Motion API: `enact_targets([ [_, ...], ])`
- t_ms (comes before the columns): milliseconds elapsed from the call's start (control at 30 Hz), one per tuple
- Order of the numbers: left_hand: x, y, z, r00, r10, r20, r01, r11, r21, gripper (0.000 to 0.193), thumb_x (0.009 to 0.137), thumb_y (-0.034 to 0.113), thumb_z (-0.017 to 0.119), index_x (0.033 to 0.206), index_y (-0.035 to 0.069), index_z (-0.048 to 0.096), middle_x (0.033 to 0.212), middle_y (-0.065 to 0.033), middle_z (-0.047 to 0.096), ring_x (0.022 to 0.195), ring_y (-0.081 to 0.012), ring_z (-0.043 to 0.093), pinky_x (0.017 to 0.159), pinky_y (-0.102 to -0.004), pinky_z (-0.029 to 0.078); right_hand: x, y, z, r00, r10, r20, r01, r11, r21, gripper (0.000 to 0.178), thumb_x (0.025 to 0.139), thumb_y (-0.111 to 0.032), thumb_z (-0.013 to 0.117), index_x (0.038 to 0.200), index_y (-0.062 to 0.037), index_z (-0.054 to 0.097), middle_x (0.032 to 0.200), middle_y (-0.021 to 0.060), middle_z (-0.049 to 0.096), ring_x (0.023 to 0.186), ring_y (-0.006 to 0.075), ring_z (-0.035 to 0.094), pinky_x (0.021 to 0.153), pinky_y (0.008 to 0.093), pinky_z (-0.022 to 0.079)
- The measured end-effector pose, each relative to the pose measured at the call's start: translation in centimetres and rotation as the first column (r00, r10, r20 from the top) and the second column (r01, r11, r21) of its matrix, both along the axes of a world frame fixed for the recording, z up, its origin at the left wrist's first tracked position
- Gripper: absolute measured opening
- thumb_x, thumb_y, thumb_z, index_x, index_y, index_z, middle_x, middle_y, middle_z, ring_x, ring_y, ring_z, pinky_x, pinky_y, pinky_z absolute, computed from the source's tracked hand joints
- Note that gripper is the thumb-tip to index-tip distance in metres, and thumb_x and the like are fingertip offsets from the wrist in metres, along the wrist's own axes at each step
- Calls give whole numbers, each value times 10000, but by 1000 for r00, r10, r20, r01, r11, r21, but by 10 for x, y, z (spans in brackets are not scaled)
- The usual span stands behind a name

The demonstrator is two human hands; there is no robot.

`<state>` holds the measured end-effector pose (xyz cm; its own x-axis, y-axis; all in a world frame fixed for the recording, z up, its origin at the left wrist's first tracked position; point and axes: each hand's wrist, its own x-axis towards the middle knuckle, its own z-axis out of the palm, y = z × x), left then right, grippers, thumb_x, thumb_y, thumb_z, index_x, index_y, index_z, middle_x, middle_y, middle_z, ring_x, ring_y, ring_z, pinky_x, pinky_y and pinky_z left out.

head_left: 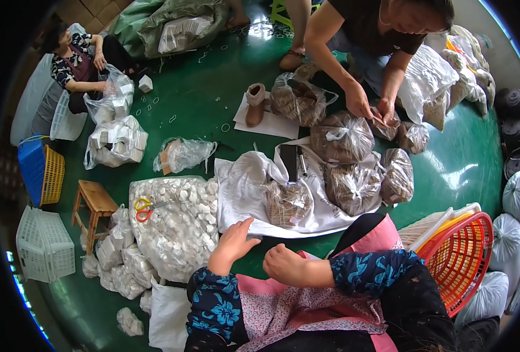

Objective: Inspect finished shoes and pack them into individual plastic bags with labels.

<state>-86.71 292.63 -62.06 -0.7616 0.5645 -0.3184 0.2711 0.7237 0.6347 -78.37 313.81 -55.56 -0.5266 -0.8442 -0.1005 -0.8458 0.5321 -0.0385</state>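
My left hand (233,242) hovers over the near edge of a white woven sack (239,176), its fingers stretched and nothing in it. Beside it, above my lap, my right hand (284,264) is curled closed; whatever it may hold is hidden. Left of my left hand lies a big clear bag (178,229) full of small white pieces, with red-and-yellow scissors (144,209) on top. Beyond my hands a clear bag of brown pieces (288,203) rests on the sack. A dark phone (288,161) and a marker pen (302,164) lie behind that bag.
Tied bags of brown pieces (353,188) stand ahead right, where a co-worker's hands (377,111) handle a small bag. A brown boot (255,105) stands on white paper. To my right is a red basket (459,258); at left, a wooden stool (95,199). Another person sits far left.
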Motion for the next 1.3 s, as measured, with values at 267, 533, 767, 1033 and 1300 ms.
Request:
enact_targets([
  [267, -2, 4, 7, 996, 31, 84, -27, 998, -52, 718, 852, 290, 802, 1445, 17, 504, 1334, -261, 623, 1242, -442, 578, 1045, -464, 475, 4, -9, -6, 993, -33, 114, 23, 995, 95, 207, 915, -233, 597, 969, -105, 750, 960, 100, 710, 912, 275, 667, 792, 447, 483],
  [533, -2, 4, -2, 999, -6, 53, 7, 1000, -11, 710, 857, 316, 780, 1442, 32, 495, 1274, -255, 637, 1189, -449, 589, 1001, -496, 490, 1, -5, 5, 999, -6, 53, 3, 999, 48, 191, 883, -270, 602, 909, -107, 698, 883, 40, 646, 819, 208, 610, 670, 356, 396],
  [767, -1, 6, -1, 996, 15, 89, -12, 999, -39, 704, 857, 316, 774, 1444, 41, 499, 1270, -275, 633, 1192, -455, 591, 1000, -496, 491, 3, -9, 4, 994, -20, 108, 11, 996, 86, 198, 892, -261, 617, 934, -107, 735, 923, 66, 682, 863, 237, 642, 722, 394, 433],
  [1033, 4, 3, 2, 997, -1, 80, 5, 999, -45, 711, 858, 337, 782, 1431, 16, 509, 1277, -269, 633, 1192, -452, 593, 998, -494, 493, 9, -7, 5, 999, -13, 42, 11, 999, 42, 223, 872, -296, 606, 920, -100, 699, 892, 55, 656, 827, 215, 614, 669, 360, 390],
  [1300, 0, 8, 3, 995, 31, 91, -27, 999, -46, 714, 850, 302, 788, 1443, 25, 503, 1282, -267, 632, 1193, -454, 590, 1003, -488, 491, 7, -3, -5, 999, -26, 37, 22, 996, 85, 276, 890, -345, 598, 941, -97, 708, 907, 69, 663, 844, 231, 614, 720, 377, 406],
])
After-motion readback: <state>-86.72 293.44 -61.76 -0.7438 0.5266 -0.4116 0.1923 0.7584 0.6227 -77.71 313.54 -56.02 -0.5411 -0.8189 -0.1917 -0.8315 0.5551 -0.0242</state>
